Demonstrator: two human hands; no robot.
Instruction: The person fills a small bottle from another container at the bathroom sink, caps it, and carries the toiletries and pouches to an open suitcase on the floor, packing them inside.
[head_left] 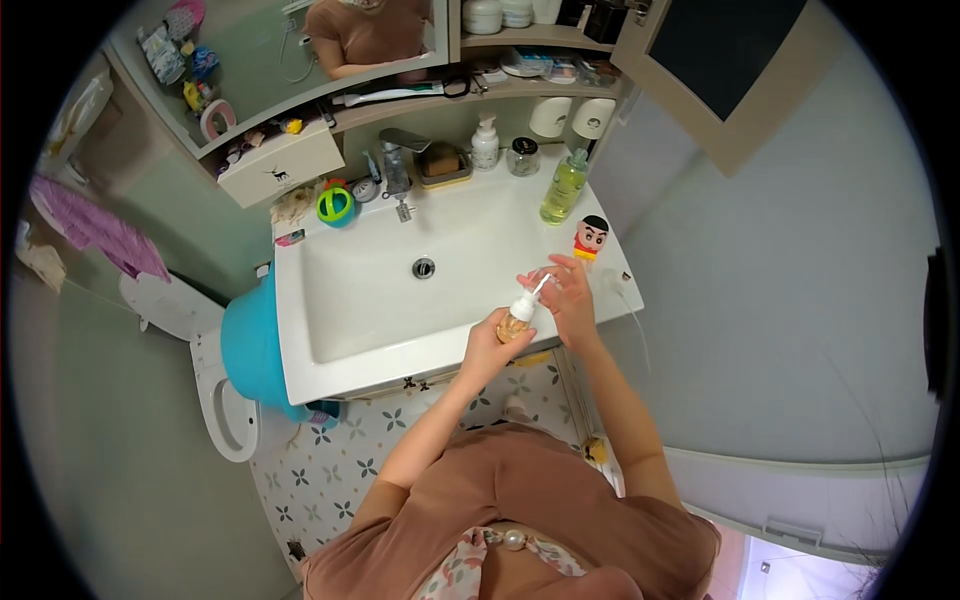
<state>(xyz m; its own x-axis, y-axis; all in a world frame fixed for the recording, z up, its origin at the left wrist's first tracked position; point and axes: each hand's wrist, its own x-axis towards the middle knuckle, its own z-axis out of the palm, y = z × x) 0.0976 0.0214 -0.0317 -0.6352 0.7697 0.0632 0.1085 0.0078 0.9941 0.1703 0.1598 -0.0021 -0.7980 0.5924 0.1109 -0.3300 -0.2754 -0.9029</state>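
My left hand (486,352) is wrapped round a small pump bottle (515,325) with a white pump head and amber-coloured contents. It holds the bottle tilted over the front right rim of the white sink (345,310). Close to the pump's nozzle, my right hand (572,305) has its fingers curled round a see-through piece that looks like a clear cap (541,276). Just beyond the right hand, a cartoon-figure bottle (591,238) with black hair and a red body stands on the counter. Behind it is a pump bottle of yellow-green liquid (565,188).
Along the back are a faucet (394,165), a soap dish (442,165), a white pump bottle (485,145) and a glass jar (522,157). A green and blue ball (335,206) sits at the left corner. A blue tub (250,340) and toilet (222,405) stand left.
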